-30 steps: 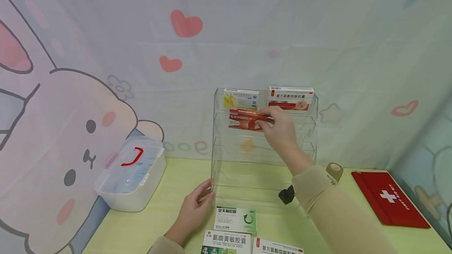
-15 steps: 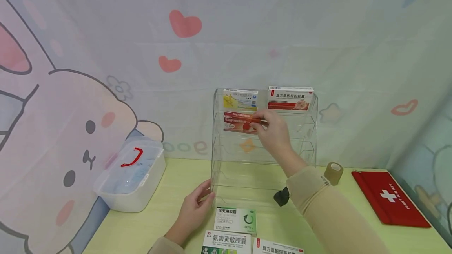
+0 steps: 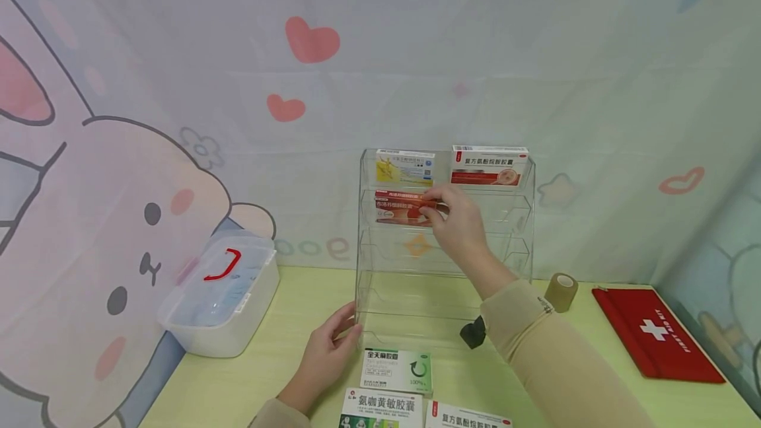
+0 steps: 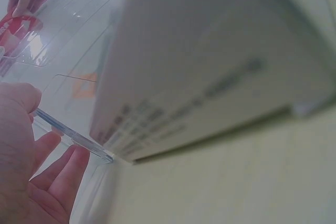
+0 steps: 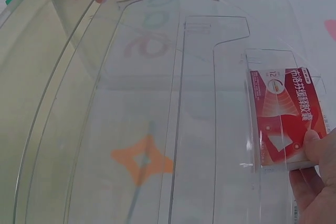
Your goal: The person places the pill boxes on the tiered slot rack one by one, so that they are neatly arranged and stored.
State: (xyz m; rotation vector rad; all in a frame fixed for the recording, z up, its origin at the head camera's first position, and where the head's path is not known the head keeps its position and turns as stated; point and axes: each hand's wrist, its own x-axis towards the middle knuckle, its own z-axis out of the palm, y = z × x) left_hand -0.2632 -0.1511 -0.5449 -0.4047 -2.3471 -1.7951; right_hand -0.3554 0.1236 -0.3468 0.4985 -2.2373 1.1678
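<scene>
Head view. I have the right hand [image 3: 456, 222] pinching the red box [image 3: 395, 209] by its right end, at the rack's second tier from the top, left side, just below the yellow box [image 3: 405, 168]. Left hand [image 3: 329, 349] holds the lower left edge of the clear rack [image 3: 416, 316]. Hands well apart. White box [image 3: 489, 167] on the top tier, near my right knuckles; a careless lift of that hand could knock it or the yellow one. Green box [image 3: 396, 370] lies on the table [image 3: 297, 312] by the rack's foot; if the rack slid forward, it would likely shove that.

Left wrist view. Rack edge sits between thumb and fingers. A pale box [image 4: 210, 66] fills most of the picture, too blurred to read. I judge this hold to be the brace: slacken it while the right hand pushes, and a light rack could skid or tip.

Right wrist view. Thumb on the red box's face, fingers at its end. A clear lip crosses in front of the box; whether its lower edge is fully seated, I cannot tell. Held at one end only, it could cant and snag on that lip. Glare on clear plastic makes depth easy to misjudge.
</scene>
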